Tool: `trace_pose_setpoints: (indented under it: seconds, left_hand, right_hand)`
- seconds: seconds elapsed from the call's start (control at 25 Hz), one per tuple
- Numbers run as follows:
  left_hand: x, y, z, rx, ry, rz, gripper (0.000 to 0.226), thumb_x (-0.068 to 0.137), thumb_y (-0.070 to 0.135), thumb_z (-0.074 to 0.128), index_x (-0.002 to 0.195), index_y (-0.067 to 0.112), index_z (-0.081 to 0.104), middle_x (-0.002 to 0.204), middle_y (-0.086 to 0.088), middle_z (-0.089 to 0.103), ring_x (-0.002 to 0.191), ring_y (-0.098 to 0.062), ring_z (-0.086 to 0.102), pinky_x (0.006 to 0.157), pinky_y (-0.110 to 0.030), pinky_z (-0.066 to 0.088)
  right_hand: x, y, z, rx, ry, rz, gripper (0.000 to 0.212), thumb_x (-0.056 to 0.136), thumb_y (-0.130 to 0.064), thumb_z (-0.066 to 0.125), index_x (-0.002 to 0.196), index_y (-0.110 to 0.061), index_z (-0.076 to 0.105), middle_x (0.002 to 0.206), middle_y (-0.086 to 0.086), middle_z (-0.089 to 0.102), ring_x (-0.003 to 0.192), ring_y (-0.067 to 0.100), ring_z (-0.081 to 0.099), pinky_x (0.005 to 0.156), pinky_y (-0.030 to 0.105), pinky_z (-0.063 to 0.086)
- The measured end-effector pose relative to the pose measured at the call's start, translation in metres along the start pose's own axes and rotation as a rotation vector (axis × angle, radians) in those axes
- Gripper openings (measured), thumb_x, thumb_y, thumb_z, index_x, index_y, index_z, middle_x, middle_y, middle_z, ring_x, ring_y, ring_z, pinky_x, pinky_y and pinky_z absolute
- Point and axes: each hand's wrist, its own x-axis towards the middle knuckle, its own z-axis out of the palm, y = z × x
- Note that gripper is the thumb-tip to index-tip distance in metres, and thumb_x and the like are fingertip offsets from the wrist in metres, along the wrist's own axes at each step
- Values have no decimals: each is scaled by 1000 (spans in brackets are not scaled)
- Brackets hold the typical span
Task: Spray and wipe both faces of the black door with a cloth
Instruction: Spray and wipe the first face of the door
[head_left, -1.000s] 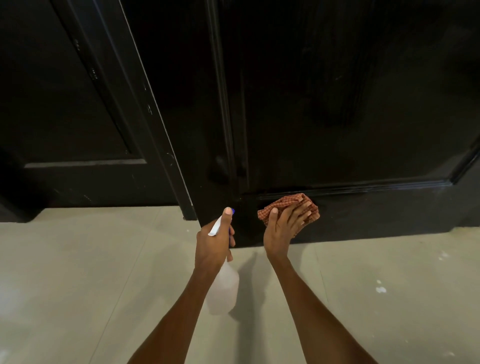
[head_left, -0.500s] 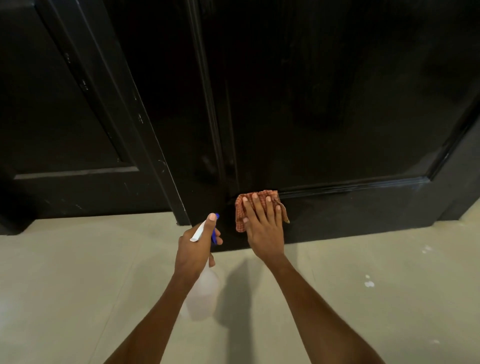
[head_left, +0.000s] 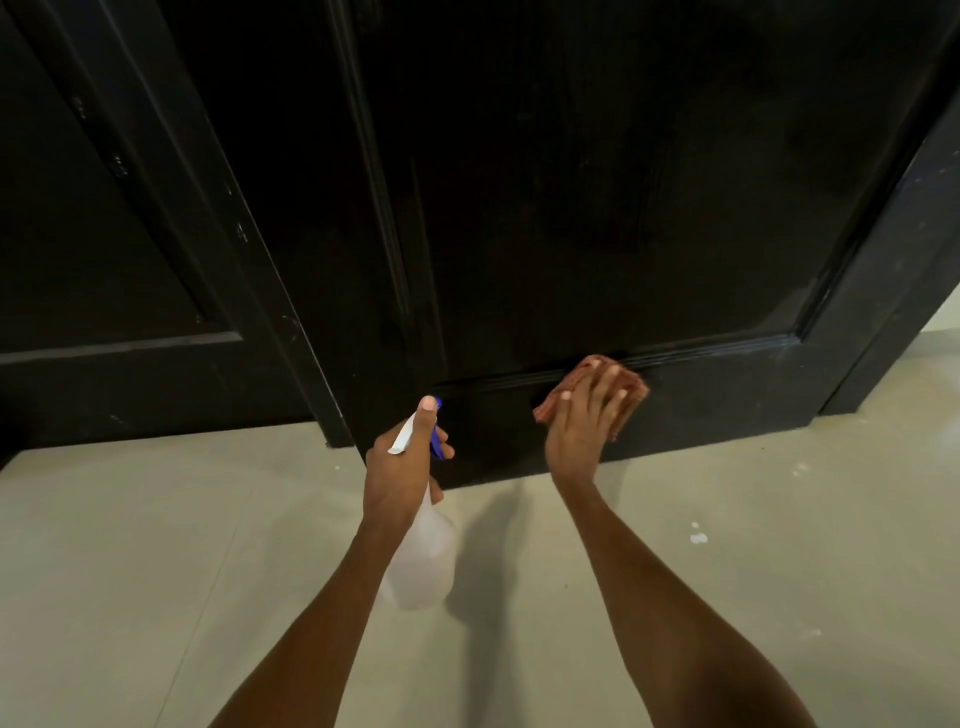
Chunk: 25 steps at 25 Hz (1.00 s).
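The black door (head_left: 597, 208) fills the upper middle and right of the head view, its bottom rail just above the floor. My right hand (head_left: 582, 421) presses a red checked cloth (head_left: 631, 395) flat against the bottom rail, fingers spread and straight over it. My left hand (head_left: 400, 467) grips a clear spray bottle (head_left: 423, 561) by its neck, thumb up along the white and blue spray head, nozzle close to the door's lower left edge. The bottle's body hangs below my hand.
A second black panelled door leaf or frame (head_left: 130, 260) stands at the left, angled away. The floor (head_left: 156, 571) is pale grey tile with a few white specks (head_left: 698, 538) at the right. The door's right edge (head_left: 909, 260) meets the floor near the right side.
My right hand slid the cloth left to the panel corner, then back right along the bottom rail. My left hand kept the bottle in about the same place.
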Motion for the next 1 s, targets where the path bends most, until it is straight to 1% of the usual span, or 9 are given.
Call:
trace_pose_setpoints:
  seconds: [0.08,0.16,0.32,0.4,0.56,0.64,0.72,0.88,1.0]
  left_hand:
    - [1,-3,2,12,9,4,67,79,73,43,89,12,69,82,-6,73,53,-26,60,46,-28,50]
    - [6,-1,8,39,-9,18,67,79,73,41,88,13,69,82,-5,73,54,-24,60,46,-27,49]
    - [13,5,25,17,-37,34,68,77,72,41,90,12,69,83,-7,73,58,-25,61,52,-32,51]
    - [13,6,31,-13,-64,38,69,77,71,41,90,9,69,83,-8,73,53,-25,58,52,-33,50]
    - [14,4,38,-43,-60,-5,69,76,69,40,91,8,69,84,-9,73,50,-26,56,51,-31,50]
    - [11,0,36,-31,-62,-8,69,77,69,39,91,7,69,85,-9,73,51,-27,56,51,-31,50]
    - [6,-9,28,-17,-51,-28,71,78,70,38,91,7,69,86,-9,73,52,-27,57,51,-30,50]
    - [5,-35,-3,9,10,-98,74,78,71,37,96,7,69,88,-10,72,56,-25,59,53,-30,51]
    - [4,-49,-27,20,89,-106,74,82,71,35,98,8,70,88,-12,72,60,-25,61,53,-29,50]
  right_hand:
    - [-23,-14,21,-120,-66,-246,60,106,-29,23,163,-16,11,170,16,1,152,52,-1,122,67,9]
    - [-35,-23,32,-139,-130,-488,58,109,-33,18,164,-22,3,171,11,-4,154,46,-7,124,61,2]
    - [-10,1,21,-93,-63,-525,57,112,-38,11,162,-12,6,169,18,8,156,40,-2,126,55,0]
    - [4,20,10,-91,0,-413,58,112,-39,8,161,-7,7,168,22,6,154,46,-3,125,57,-5]
    - [67,31,-10,171,152,256,57,112,-28,24,161,-1,13,168,22,-4,155,40,-12,117,35,-29]
    - [76,26,-9,175,160,338,54,111,-22,26,158,3,19,168,24,-2,155,43,-8,109,28,-37]
    - [62,3,-1,250,188,395,57,111,-27,24,162,-4,12,169,19,-7,155,39,-11,109,24,-35]
    - [9,-72,23,428,116,426,70,105,-42,14,161,-3,3,169,19,-9,155,38,-10,121,37,-19]
    - [-27,-114,55,613,12,641,69,108,-42,16,161,-3,-5,168,18,-16,156,36,-13,123,41,-13]
